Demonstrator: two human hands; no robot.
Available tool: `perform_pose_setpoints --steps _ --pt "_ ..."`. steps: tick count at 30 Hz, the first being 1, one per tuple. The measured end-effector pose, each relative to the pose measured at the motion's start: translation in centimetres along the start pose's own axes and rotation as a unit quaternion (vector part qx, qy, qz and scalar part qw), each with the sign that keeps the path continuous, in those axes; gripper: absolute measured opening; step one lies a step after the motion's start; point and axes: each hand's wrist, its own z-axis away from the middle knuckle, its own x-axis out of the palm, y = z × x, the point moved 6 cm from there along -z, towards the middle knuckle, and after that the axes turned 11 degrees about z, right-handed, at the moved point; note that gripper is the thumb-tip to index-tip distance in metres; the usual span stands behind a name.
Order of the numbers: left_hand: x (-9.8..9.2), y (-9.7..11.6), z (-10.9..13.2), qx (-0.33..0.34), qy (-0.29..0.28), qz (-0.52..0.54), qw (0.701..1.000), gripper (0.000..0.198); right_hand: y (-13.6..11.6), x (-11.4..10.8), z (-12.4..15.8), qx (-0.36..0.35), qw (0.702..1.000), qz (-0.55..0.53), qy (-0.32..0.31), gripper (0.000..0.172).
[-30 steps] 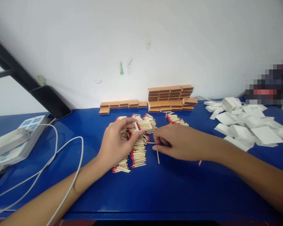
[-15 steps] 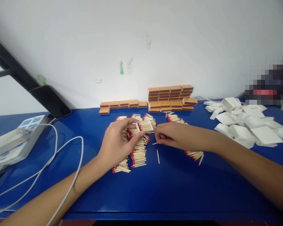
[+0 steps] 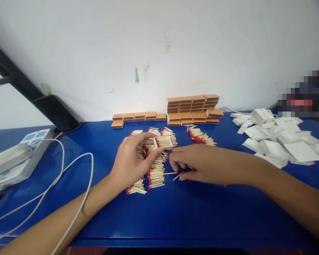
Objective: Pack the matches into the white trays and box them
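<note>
My left hand (image 3: 134,161) grips a white matchbox tray (image 3: 171,141) between thumb and fingers, above the rows of matches. Red-headed matches (image 3: 163,142) lie inside the tray. To the right, my right hand (image 3: 187,163) is bent low over the table with its fingers pinched on a match (image 3: 178,176). Another match (image 3: 170,173) lies just left of those fingertips, its head close to the held one. Loose matches (image 3: 156,173) are spread in rows under and in front of my left hand. A further pile of matches (image 3: 200,136) sits beyond my right hand, partly covered by it.
Orange-brown matchboxes (image 3: 192,106) are stacked against the wall, with a lower row of boxes (image 3: 139,116) to their left. White empty trays (image 3: 279,136) are heaped at the right. A power strip (image 3: 34,156) and a looping white cable (image 3: 92,170) occupy the left side.
My right hand has moved down and slightly left, toward the match lying on the table, whose position has shifted. My left hand and the tray have stayed put.
</note>
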Motion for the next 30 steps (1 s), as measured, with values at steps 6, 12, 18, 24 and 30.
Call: perform_pose_setpoints --steps 6,12,18,24,30 --pt "0.1 0.1 -0.1 -0.001 -0.004 -0.003 1.0 0.032 0.0 0.2 -0.7 -0.018 1.0 0.007 0.013 0.008" --pt "0.1 0.2 0.0 0.006 -0.002 -0.005 1.0 0.032 -0.5 1.3 -1.6 -0.017 0.999 0.015 0.047 0.009" --pt "-0.1 0.2 0.1 0.005 0.003 -0.002 1.0 0.032 0.4 0.0 -0.7 0.006 0.998 0.016 0.06 0.014" --pt "-0.3 -0.2 0.0 -0.014 0.017 0.012 1.0 0.03 2.0 -0.8 0.0 0.032 0.998 0.04 0.036 0.019" --pt "-0.1 -0.4 -0.1 -0.027 0.005 0.01 1.0 0.032 2.8 -0.1 -1.1 0.066 0.984 0.154 0.067 0.021"
